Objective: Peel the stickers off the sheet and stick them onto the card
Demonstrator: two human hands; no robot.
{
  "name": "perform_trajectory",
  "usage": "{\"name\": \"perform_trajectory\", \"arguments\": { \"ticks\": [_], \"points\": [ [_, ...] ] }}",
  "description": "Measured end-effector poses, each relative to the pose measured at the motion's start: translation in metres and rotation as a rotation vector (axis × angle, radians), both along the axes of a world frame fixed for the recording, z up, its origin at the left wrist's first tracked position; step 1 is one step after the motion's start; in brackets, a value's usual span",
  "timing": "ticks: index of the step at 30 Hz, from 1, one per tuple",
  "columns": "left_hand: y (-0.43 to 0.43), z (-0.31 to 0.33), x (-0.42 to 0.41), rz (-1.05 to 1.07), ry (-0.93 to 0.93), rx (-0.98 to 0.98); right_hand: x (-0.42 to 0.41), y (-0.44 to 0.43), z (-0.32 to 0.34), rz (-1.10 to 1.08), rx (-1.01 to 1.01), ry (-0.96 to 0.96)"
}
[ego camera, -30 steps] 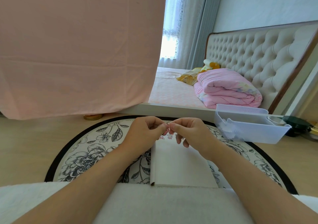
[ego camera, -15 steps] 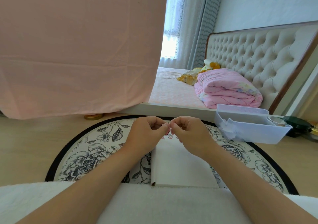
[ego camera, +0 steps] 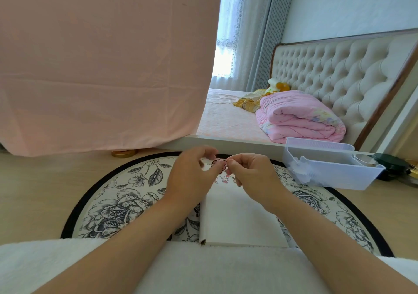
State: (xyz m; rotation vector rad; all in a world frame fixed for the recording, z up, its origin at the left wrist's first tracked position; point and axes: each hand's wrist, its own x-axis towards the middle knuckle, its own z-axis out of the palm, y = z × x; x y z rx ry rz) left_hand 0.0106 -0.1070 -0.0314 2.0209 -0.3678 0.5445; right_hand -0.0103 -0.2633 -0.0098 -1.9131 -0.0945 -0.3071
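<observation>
Right hand (ego camera: 251, 174) pinches a pink sticker (ego camera: 219, 163) above the card's (ego camera: 239, 223) far end; left hand (ego camera: 192, 176), blurred, curls beside it, grip unclear; cartoon stickers (ego camera: 224, 178) lie on that end

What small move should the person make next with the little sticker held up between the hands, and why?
Probably lower the sticker and press it onto the white card. The right hand pinches it over the card's far end, where other stickers already sit. Whether the left hand also holds it is unclear.
</observation>
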Motion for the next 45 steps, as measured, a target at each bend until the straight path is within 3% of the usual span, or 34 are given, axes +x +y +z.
{"name": "perform_trajectory", "arguments": {
  "ticks": [3,6,14,25,30,36,45],
  "points": [
    [0.002,0.004,-0.002,0.088,-0.228,0.203,0.003,-0.001,-0.004,-0.05,-0.079,-0.04],
    [-0.003,0.007,-0.007,0.043,-0.133,0.283,0.006,-0.001,-0.008,-0.103,-0.189,-0.097],
    [-0.004,0.001,0.001,-0.086,0.177,-0.023,0.005,-0.001,-0.009,-0.12,-0.34,-0.151],
    [-0.002,-0.003,0.006,-0.085,0.158,-0.009,0.004,0.0,-0.009,-0.12,-0.462,-0.19],
    [-0.002,-0.004,0.007,-0.126,0.16,-0.03,0.005,0.0,-0.008,-0.116,-0.402,-0.149],
    [-0.001,-0.005,0.01,-0.184,0.174,-0.098,-0.001,0.001,-0.001,0.029,0.036,0.103],
    [0.001,-0.003,0.008,-0.231,0.188,-0.098,0.001,-0.003,-0.003,0.036,0.081,0.017]
  ]
}}
